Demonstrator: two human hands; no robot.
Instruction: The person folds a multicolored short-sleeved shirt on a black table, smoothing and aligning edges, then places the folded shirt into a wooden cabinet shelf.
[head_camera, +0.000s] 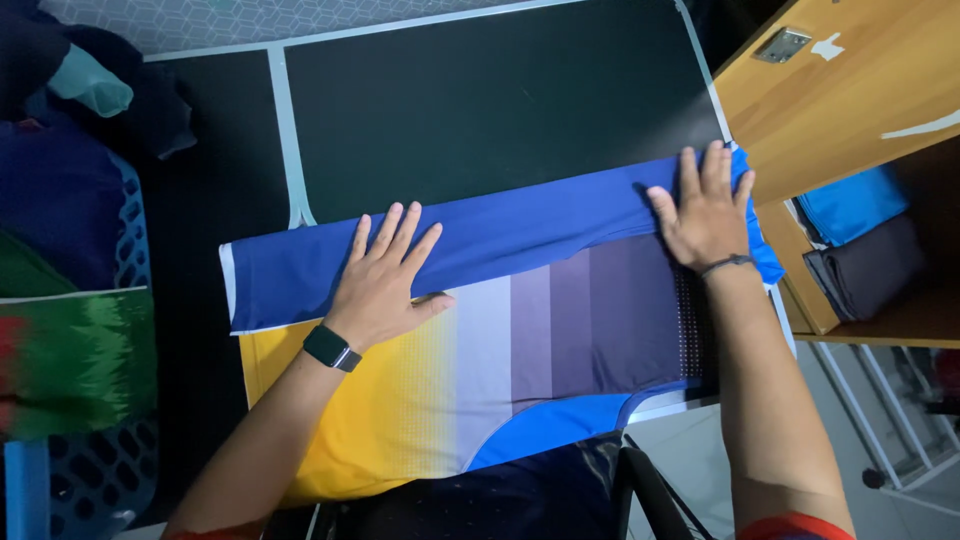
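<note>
Table: black surface (480, 100), taped in pale strips.
Right: wooden shelf unit (850, 90), folded clothes inside.
Left: blue plastic basket (100, 470), heaped with garments.
Floor: pale tiles (700, 450).

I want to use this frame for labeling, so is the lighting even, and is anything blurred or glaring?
Head view: sharp on both hands, left hand and right hand, and the shirt; uneven light, the left clothes pile dim, the wooden shelf bright; no strong glare.

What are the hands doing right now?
Left hand: open, flat on the blue fold of the shirt.
Right hand: open, flat on the same fold.
</note>
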